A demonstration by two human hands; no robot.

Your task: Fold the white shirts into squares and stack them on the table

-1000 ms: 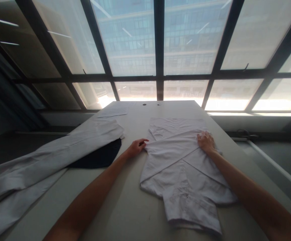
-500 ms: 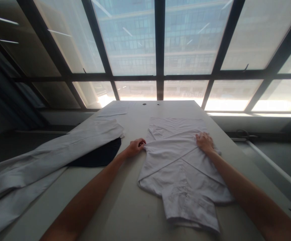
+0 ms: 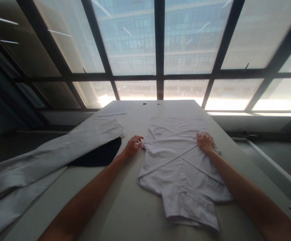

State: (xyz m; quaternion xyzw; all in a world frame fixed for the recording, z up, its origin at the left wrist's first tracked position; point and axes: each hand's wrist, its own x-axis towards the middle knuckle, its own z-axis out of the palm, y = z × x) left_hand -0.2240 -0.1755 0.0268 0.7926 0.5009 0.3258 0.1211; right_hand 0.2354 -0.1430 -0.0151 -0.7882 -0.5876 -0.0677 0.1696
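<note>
A white shirt (image 3: pixel 180 164) lies partly folded on the white table, creased across its middle, with a narrower section pointing towards me. At its left edge is my left hand (image 3: pixel 134 145), its fingers loosely apart and the fingertips right beside the cloth; whether they still touch it is hard to tell. My right hand (image 3: pixel 205 142) rests on top of the shirt near its right edge, palm down, with the fingers laid over the fabric.
Long pale garments (image 3: pixel 47 150) lie along the table's left side, with a dark navy cloth (image 3: pixel 97 155) under them. Paper sheets (image 3: pixel 114 108) lie farther back on the white table (image 3: pixel 125 204). Large windows (image 3: pixel 135 40) rise behind it. A white pipe (image 3: pixel 276 167) runs along the right.
My left hand has loosened its pinch on the shirt's left edge, spread its fingers and shifted slightly left. My right hand has barely moved on the cloth.
</note>
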